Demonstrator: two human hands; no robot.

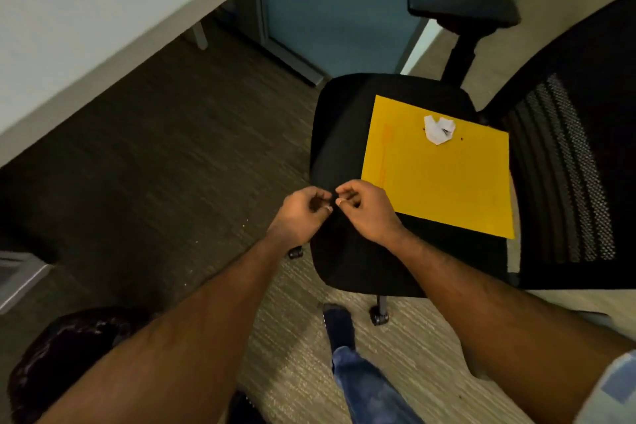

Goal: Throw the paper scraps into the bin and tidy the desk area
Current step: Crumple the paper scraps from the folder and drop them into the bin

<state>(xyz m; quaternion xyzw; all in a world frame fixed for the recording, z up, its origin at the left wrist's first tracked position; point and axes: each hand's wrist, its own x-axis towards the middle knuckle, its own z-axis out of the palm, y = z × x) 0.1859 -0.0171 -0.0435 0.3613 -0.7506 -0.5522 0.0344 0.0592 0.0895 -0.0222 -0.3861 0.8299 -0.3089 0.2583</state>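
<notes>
A crumpled white paper scrap [438, 129] lies near the far edge of a yellow sheet [437, 175], with two tiny dark specks beside it. The sheet rests flat on the black seat of an office chair [339, 134]. My left hand [303, 217] and my right hand [364, 212] meet over the seat's near left edge, fingertips pinched and almost touching each other. Anything held between the fingers is too small to make out. A dark round bin with a black liner [65, 358] sits at the lower left, under my left forearm.
A white desk top [86, 27] crosses the upper left, with dark carpet [165, 155] beneath it. The chair's mesh back [568, 165] and armrest [461, 5] stand on the right. My leg in jeans [364, 385] is below the seat. A few pale specks [244, 224] dot the carpet.
</notes>
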